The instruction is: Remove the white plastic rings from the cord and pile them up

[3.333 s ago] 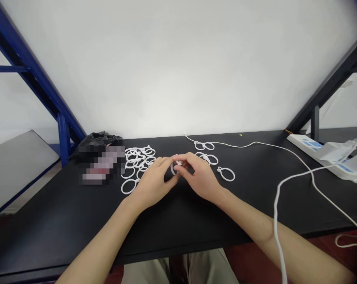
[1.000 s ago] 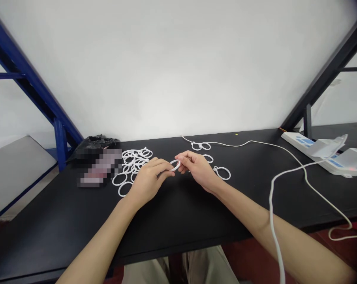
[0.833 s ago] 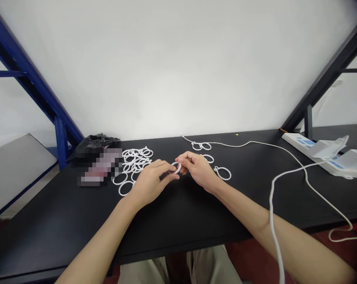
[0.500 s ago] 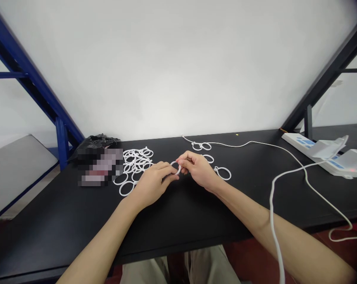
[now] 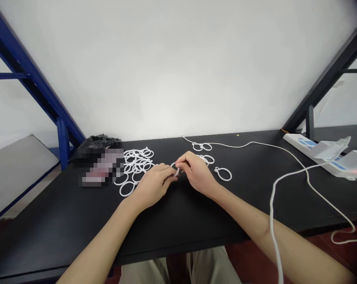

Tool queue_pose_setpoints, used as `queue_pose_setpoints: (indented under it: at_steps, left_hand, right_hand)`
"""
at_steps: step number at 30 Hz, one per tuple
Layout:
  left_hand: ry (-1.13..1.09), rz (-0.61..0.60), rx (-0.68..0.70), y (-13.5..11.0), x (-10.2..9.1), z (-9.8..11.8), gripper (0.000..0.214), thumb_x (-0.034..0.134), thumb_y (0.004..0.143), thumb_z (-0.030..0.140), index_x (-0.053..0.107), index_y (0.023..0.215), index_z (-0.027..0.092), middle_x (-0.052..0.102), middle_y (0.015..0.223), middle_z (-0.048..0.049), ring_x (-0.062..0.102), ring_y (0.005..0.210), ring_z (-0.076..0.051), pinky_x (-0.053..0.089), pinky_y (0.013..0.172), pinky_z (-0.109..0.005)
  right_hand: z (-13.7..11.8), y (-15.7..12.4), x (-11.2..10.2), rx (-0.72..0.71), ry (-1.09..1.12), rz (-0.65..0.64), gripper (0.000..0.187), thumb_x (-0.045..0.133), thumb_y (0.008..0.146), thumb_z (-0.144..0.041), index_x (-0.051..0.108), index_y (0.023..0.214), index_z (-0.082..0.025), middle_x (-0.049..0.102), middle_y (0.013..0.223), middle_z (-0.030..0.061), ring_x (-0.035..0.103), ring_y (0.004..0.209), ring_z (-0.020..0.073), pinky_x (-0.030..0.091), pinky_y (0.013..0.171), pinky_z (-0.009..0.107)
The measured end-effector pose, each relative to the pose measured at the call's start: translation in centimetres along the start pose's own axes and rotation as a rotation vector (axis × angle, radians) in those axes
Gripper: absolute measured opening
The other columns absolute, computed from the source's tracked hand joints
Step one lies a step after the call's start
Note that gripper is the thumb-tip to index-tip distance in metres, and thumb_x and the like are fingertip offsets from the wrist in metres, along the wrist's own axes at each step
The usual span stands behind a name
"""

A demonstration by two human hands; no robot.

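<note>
Between my two hands, above the black table, is a white ring (image 5: 177,172), partly covered by fingers. My left hand (image 5: 155,182) pinches its left side with thumb and fingers. On the other side, my right hand (image 5: 196,173) grips the ring near its top with fingertips pressed together. To the left of my left hand lies a pile of similar white rings (image 5: 127,189), several of them overlapping, each with a small loop or eyelet. A single white ring (image 5: 224,174) lies right of my right hand, with other rings (image 5: 208,159) just behind that hand.
A black plastic bag (image 5: 98,141) and a blurred-out item (image 5: 101,169) lie at the left. A white cable (image 5: 273,193) crosses the right side over my forearm to a white power strip (image 5: 303,142). Slanted frame bars (image 5: 33,83) flank the table (image 5: 172,225).
My right hand has turned slightly, its fingers now curled over the top of the ring. The left hand stays nearly in place, and the view has shifted a little.
</note>
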State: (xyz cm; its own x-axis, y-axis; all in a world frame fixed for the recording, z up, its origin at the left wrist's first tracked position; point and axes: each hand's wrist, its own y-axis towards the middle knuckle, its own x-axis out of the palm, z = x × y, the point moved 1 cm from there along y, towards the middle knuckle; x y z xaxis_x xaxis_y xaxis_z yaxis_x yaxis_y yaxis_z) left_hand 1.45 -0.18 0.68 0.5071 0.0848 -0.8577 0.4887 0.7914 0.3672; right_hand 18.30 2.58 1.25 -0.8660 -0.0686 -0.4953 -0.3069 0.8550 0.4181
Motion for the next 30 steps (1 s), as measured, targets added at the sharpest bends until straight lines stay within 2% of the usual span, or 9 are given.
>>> queue_pose_setpoints:
  at_steps: [4, 12, 14, 16, 19, 21, 24, 27, 30]
  left_hand:
    - [-0.022, 0.011, 0.005, 0.0, -0.1, 0.1, 0.014, 0.048, 0.094, 0.020, 0.059, 0.086, 0.021, 0.060, 0.079, -0.0001, 0.052, 0.077, -0.017, 0.042, 0.072, -0.029]
    - [-0.066, 0.065, 0.013, 0.0, -0.2, 0.0, 0.016, 0.046, 0.096, 0.023, 0.061, 0.091, 0.021, 0.063, 0.082, -0.0007, 0.053, 0.080, -0.017, 0.043, 0.074, -0.029]
    - [-0.016, 0.081, 0.003, -0.1, -0.2, -0.2, 0.017, 0.045, 0.096, 0.024, 0.061, 0.093, 0.021, 0.064, 0.084, -0.0016, 0.055, 0.081, -0.017, 0.043, 0.076, -0.030]
    - [0.095, 0.118, -0.034, -0.1, -0.2, -0.6, 0.019, 0.044, 0.096, 0.025, 0.062, 0.096, 0.020, 0.065, 0.087, -0.0035, 0.056, 0.083, -0.019, 0.044, 0.078, -0.033]
    - [0.319, 0.156, -0.152, 0.0, -0.2, -1.3, 0.022, 0.044, 0.095, 0.024, 0.064, 0.099, 0.018, 0.068, 0.093, -0.0074, 0.056, 0.091, -0.025, 0.043, 0.082, -0.040]
    - [0.431, 0.136, -0.237, -0.1, -0.2, -1.8, 0.022, 0.045, 0.094, 0.023, 0.065, 0.102, 0.018, 0.069, 0.097, -0.0090, 0.055, 0.097, -0.029, 0.042, 0.083, -0.043]
    - [0.519, 0.075, -0.321, -0.2, -0.2, -2.2, 0.023, 0.046, 0.092, 0.021, 0.067, 0.101, 0.018, 0.069, 0.099, -0.0096, 0.054, 0.100, -0.031, 0.041, 0.083, -0.045]
    - [0.556, 0.045, -0.359, -0.3, -0.2, -2.4, 0.025, 0.044, 0.092, 0.021, 0.068, 0.099, 0.018, 0.069, 0.098, -0.0101, 0.054, 0.100, -0.032, 0.041, 0.083, -0.045]
    - [0.574, 0.045, -0.386, -0.3, -0.2, -2.4, 0.027, 0.042, 0.092, 0.021, 0.068, 0.100, 0.018, 0.069, 0.099, -0.0105, 0.054, 0.100, -0.032, 0.040, 0.083, -0.045]
  right_hand:
    - [0.2, 0.0, -0.1, -0.025, -0.005, 0.037, 0.011, 0.056, 0.088, -0.016, 0.061, 0.079, -0.020, 0.063, 0.076, -0.0016, 0.058, 0.066, 0.0102, 0.046, 0.066, 0.024]
    - [0.4, 0.0, 0.1, 0.028, 0.053, 0.074, 0.011, 0.055, 0.091, -0.023, 0.062, 0.083, -0.020, 0.064, 0.080, -0.0003, 0.060, 0.058, 0.0094, 0.051, 0.059, 0.024]
    - [0.4, -0.1, 0.1, -0.032, -0.044, 0.080, 0.010, 0.055, 0.092, -0.025, 0.064, 0.090, -0.019, 0.066, 0.086, 0.0020, 0.063, 0.068, 0.0125, 0.054, 0.067, 0.027]
    - [0.5, -0.1, 0.1, -0.123, -0.230, 0.087, 0.019, 0.055, 0.093, -0.028, 0.064, 0.105, -0.018, 0.067, 0.101, 0.0076, 0.065, 0.092, 0.0187, 0.053, 0.085, 0.034]
    - [1.1, 0.1, 0.4, -0.181, -0.540, 0.022, 0.041, 0.055, 0.093, -0.032, 0.056, 0.129, -0.013, 0.055, 0.134, 0.0167, 0.047, 0.128, 0.0290, 0.039, 0.107, 0.046]
    - [1.8, 0.4, 0.7, -0.157, -0.688, -0.096, 0.044, 0.054, 0.093, -0.033, 0.055, 0.133, -0.012, 0.048, 0.142, 0.0172, 0.039, 0.135, 0.0323, 0.033, 0.112, 0.050]
    - [2.6, 0.6, 0.9, -0.122, -0.779, -0.246, 0.037, 0.046, 0.097, -0.030, 0.060, 0.128, -0.013, 0.055, 0.136, 0.0146, 0.048, 0.127, 0.0296, 0.037, 0.109, 0.047]
    - [2.5, 0.8, 0.7, -0.121, -0.803, -0.264, 0.033, 0.043, 0.098, -0.023, 0.063, 0.122, -0.013, 0.061, 0.126, 0.0126, 0.056, 0.114, 0.0251, 0.043, 0.101, 0.041]
    - [2.2, 0.8, 0.5, -0.109, -0.824, -0.243, 0.030, 0.044, 0.097, -0.019, 0.064, 0.118, -0.014, 0.062, 0.116, 0.0119, 0.057, 0.104, 0.0227, 0.046, 0.095, 0.037]
